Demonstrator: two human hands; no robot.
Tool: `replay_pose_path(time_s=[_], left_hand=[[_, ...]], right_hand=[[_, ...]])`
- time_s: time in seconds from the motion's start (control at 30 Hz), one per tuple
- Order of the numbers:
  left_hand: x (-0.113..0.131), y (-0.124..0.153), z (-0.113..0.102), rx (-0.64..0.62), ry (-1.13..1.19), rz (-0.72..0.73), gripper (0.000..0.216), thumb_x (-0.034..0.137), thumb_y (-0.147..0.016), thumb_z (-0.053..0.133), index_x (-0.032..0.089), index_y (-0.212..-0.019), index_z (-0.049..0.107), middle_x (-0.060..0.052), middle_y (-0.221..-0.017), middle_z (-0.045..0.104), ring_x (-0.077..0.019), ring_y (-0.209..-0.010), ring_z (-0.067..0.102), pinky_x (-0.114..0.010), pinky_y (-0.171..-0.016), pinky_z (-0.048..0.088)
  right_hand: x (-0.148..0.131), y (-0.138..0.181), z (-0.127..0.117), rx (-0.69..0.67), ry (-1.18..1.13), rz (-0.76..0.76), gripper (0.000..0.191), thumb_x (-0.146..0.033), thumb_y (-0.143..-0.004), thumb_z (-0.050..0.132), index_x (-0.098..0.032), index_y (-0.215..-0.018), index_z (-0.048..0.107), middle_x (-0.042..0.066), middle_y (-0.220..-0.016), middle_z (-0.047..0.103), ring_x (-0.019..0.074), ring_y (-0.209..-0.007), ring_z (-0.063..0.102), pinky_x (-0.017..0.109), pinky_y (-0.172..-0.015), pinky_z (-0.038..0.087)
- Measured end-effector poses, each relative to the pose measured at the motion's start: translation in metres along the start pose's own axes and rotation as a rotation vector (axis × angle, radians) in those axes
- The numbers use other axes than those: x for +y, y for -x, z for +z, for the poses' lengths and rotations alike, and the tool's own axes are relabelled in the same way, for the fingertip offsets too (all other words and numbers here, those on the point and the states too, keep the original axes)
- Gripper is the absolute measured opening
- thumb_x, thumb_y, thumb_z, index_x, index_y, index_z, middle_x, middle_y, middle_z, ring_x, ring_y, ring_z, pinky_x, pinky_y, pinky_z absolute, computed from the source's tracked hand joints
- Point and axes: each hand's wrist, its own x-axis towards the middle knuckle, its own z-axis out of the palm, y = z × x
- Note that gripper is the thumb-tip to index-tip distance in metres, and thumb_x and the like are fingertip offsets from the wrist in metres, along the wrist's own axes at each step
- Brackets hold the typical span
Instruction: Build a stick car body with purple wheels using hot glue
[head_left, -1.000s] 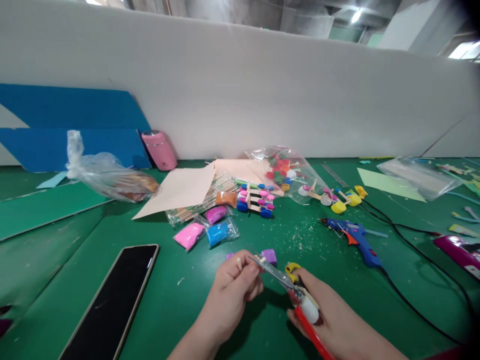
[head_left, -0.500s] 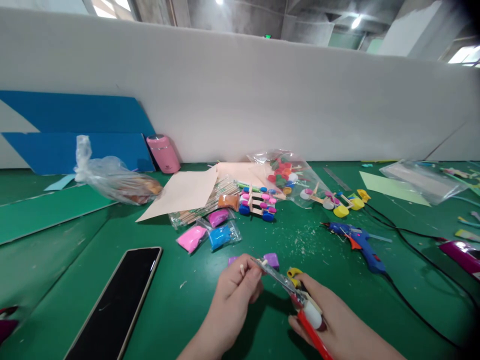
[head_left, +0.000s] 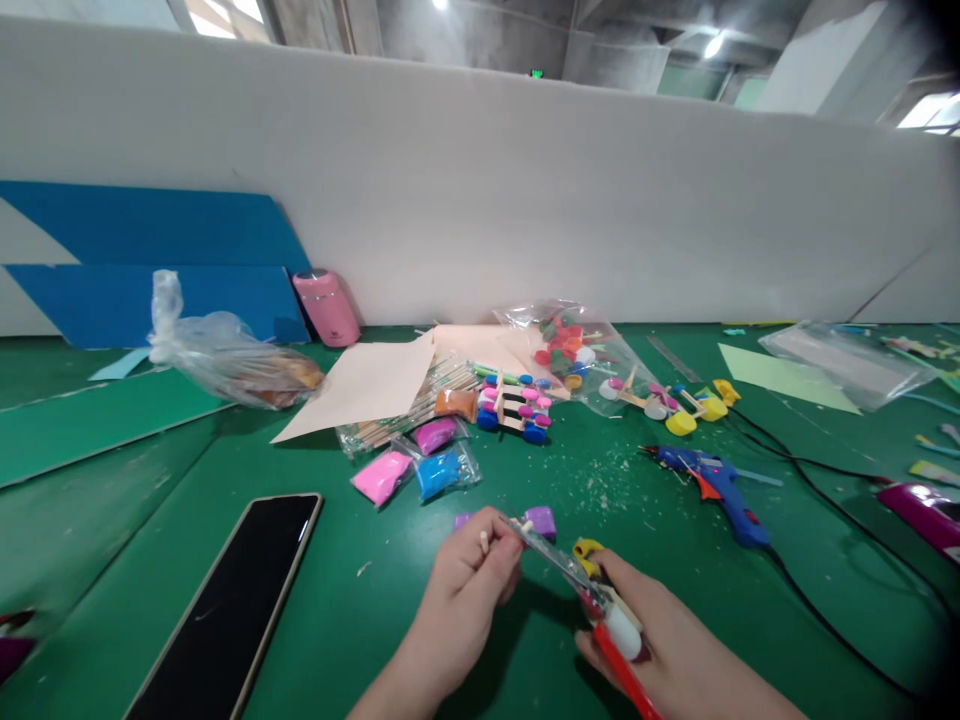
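A cutting tool with a silver metal blade and red handle [head_left: 626, 668] slants between the two hands above the green tabletop [head_left: 390, 600]; its handle runs off the bottom edge, and its exact type is hard to make out. The right hand [head_left: 641, 620] is closed around it, together with a rounded white piece [head_left: 622, 632] and a yellow piece [head_left: 587, 555], both partly covered by the fingers. The left hand [head_left: 476, 580] pinches a thin, pale stick [head_left: 484, 542], mostly hidden in its fingers, right at the blade's tip. Beyond it, a small purple packet [head_left: 540, 521] is partly blocked by the blade. Farther out lie clear packets filled with pink [head_left: 381, 478], blue [head_left: 439, 473], magenta and orange material. A clear plastic sleeve of thin wooden sticks [head_left: 375, 430] sits partly under a peach paper sheet [head_left: 367, 385]. A clear plastic bag [head_left: 600, 350] holds red, green and white pieces, blurred by the film. At left, a knotted translucent bag [head_left: 217, 345] contains something brown, unidentifiable; a black-screened phone [head_left: 229, 600] is cut off below.
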Motion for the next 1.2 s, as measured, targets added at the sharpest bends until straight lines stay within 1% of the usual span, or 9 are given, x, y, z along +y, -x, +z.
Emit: replay_pose_path(time_s=[0.13,0.2,0.37,0.43,0.6,0.67,0.83,1.07,1.2], left_hand=[[-0.001,-0.005,0.001,-0.177,0.328,-0.138,0.023,0.038,-0.078,0.055,0.017,-0.07,0.049,0.013,-0.04,0.02,-0.0044,-0.036,0.015,-0.023,-0.046,0.019],[-0.003,-0.006,0.0,-0.148,0.304,-0.144,0.024,0.038,-0.078,0.056,0.017,-0.07,0.049,0.012,-0.041,0.022,-0.0048,-0.037,0.017,-0.023,-0.045,0.017],[-0.007,-0.006,-0.001,0.041,-0.043,0.007,0.029,0.04,-0.077,0.056,0.015,-0.065,0.048,0.007,-0.05,0.035,-0.0078,-0.048,0.027,-0.023,-0.046,0.018],[-0.006,-0.006,-0.002,0.023,-0.001,0.011,0.028,0.039,-0.079,0.055,0.016,-0.064,0.047,0.008,-0.049,0.033,-0.0074,-0.046,0.027,-0.023,-0.046,0.019],[-0.001,-0.005,-0.001,-0.169,0.366,-0.156,0.025,0.038,-0.077,0.057,0.018,-0.068,0.044,0.014,-0.04,0.02,-0.0036,-0.035,0.015,-0.023,-0.045,0.018],[-0.002,-0.006,-0.001,-0.143,0.343,-0.149,0.025,0.038,-0.077,0.057,0.018,-0.069,0.045,0.013,-0.041,0.022,-0.004,-0.036,0.016,-0.023,-0.045,0.018],[-0.008,-0.006,-0.004,0.066,-0.024,0.015,0.026,0.036,-0.08,0.055,0.015,-0.066,0.048,0.007,-0.051,0.036,-0.0073,-0.048,0.028,-0.023,-0.047,0.018],[-0.003,-0.006,-0.002,-0.139,0.38,-0.097,0.02,0.031,-0.082,0.052,0.017,-0.069,0.046,0.013,-0.041,0.02,-0.0039,-0.036,0.014,-0.024,-0.046,0.017],[-0.005,-0.006,-0.003,-0.031,0.2,-0.053,0.022,0.034,-0.082,0.051,0.017,-0.069,0.047,0.011,-0.045,0.025,-0.006,-0.041,0.02,-0.024,-0.046,0.018]], right_hand=[[0.001,0.001,0.0,-0.003,-0.005,0.019,0.011,-0.027,-0.075,0.052,-0.021,-0.082,0.047,0.0,-0.07,0.059,0.0137,-0.056,0.05,0.022,-0.051,0.038],[0.003,-0.001,0.001,-0.015,0.019,0.045,0.009,-0.026,-0.075,0.052,-0.021,-0.08,0.046,0.0,-0.068,0.059,0.014,-0.054,0.05,0.022,-0.049,0.037],[0.005,-0.004,0.002,0.002,0.023,0.075,0.011,-0.029,-0.076,0.051,-0.021,-0.081,0.045,0.0,-0.07,0.058,0.015,-0.057,0.051,0.023,-0.051,0.038],[0.001,-0.003,0.001,-0.004,0.011,0.074,0.013,-0.03,-0.075,0.052,-0.022,-0.083,0.046,0.0,-0.07,0.058,0.0148,-0.058,0.051,0.023,-0.051,0.038],[-0.006,-0.001,0.0,-0.025,0.002,0.03,0.011,-0.027,-0.074,0.052,-0.022,-0.081,0.044,-0.002,-0.068,0.057,0.0135,-0.056,0.049,0.022,-0.05,0.037],[-0.005,-0.002,0.0,-0.037,0.009,0.044,0.009,-0.027,-0.075,0.051,-0.022,-0.078,0.044,-0.002,-0.066,0.056,0.0131,-0.054,0.048,0.022,-0.048,0.036],[-0.002,-0.007,0.001,0.01,0.046,0.1,0.012,-0.028,-0.074,0.053,-0.022,-0.076,0.043,-0.001,-0.065,0.056,0.014,-0.054,0.049,0.023,-0.049,0.036],[-0.004,-0.005,-0.001,-0.054,0.012,0.057,0.013,-0.032,-0.076,0.051,-0.022,-0.079,0.044,-0.002,-0.067,0.056,0.0132,-0.055,0.048,0.022,-0.048,0.035],[-0.003,-0.008,0.0,-0.042,0.026,0.081,0.012,-0.032,-0.077,0.05,-0.022,-0.078,0.044,-0.002,-0.066,0.057,0.013,-0.053,0.048,0.022,-0.048,0.034]])
